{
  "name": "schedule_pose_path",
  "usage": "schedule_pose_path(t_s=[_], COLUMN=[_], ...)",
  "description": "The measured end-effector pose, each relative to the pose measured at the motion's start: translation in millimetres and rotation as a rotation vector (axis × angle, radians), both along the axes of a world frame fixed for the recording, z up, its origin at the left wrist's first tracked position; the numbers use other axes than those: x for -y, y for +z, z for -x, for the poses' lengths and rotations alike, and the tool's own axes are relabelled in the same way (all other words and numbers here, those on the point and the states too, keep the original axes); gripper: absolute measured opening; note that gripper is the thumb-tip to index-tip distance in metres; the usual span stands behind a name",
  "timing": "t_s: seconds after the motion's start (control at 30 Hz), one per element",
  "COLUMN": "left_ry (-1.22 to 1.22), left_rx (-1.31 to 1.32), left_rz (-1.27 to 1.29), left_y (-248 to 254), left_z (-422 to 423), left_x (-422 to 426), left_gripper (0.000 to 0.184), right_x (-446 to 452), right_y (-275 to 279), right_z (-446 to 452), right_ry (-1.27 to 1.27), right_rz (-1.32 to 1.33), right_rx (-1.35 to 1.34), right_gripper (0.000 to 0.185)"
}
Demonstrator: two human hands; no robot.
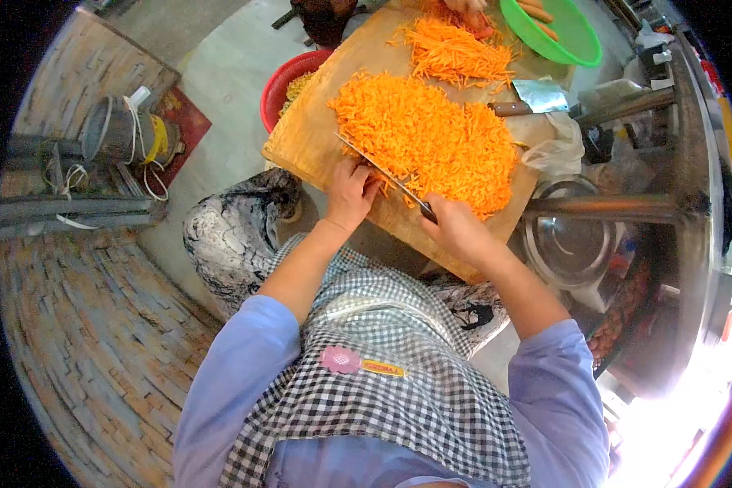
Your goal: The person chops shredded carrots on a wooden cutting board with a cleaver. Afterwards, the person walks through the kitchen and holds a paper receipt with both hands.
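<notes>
A dark-handled knife (392, 180) is in my right hand (461, 231), its fingers wrapped round the handle. The blade slants to the far left along the near edge of a large heap of chopped carrot (431, 138). On the near side of the blade, my left hand (351, 195) rests at the front left edge of the wooden board (297, 146). Its fingers are curled and closed; a bit of orange shows by the fingertips, but what they hold is hidden.
Behind the heap lies a pile of carrot shreds (455, 53), with another person's hand (466, 6) above it. A cleaver (537, 98) lies at the board's right. Around stand a green basin (573, 45) with carrots, a red basket (272, 85) and a plastic bag (559, 146).
</notes>
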State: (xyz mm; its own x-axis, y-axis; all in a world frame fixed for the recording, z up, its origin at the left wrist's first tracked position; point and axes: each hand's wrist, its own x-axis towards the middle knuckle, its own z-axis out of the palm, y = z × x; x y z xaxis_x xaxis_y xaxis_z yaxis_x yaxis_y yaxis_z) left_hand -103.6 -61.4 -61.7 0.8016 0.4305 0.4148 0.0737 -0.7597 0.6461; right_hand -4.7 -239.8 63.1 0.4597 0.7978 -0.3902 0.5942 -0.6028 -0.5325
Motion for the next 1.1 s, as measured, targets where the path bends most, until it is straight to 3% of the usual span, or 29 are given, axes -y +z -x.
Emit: schedule_pose_path(t_s=[0.23, 0.43, 0.53, 0.63, 0.83, 0.93, 1.1], left_ry=[0.051, 0.079, 0.169, 0.144, 0.092, 0.111, 0.094], left_rx=[-0.131, 0.006, -0.161, -0.138, -0.170, -0.262, -0.176], left_rz=[-0.061, 0.007, 0.145, -0.029, 0.093, 0.066, 0.145], left_y=[7.4, 11.0, 17.2, 10.8, 1.5, 4.8, 14.0], left_z=[2.6, 7.0, 15.7, 17.0, 14.2, 13.1, 21.0], left_x=[0.8, 0.6, 1.0, -5.8, -12.3, -13.2, -15.9], left_gripper=[0.026, 0.038, 0.041, 0.037, 0.028, 0.030, 0.035], right_x=[-21.4, -8.4, -5.5, -6.1, -21.6, -26.8, -16.6], right_y=[-21.9, -17.3, -4.6, -5.1, -20.3, -18.3, -19.6], right_z=[5.3, 6.5, 6.9, 6.5, 10.9, 10.4, 9.6], right_ry=[-0.113, -0.211, -0.123, -0.020, -0.043, -0.118, -0.196], right_rz=[-0.025, -0.077, -0.076, -0.101, -0.032, -0.042, -0.060], right_rx=[-0.014, -0.118, -0.076, -0.011, -0.023, -0.076, -0.168], right_gripper=[0.024, 0.024, 0.025, 0.023, 0.028, 0.027, 0.025])
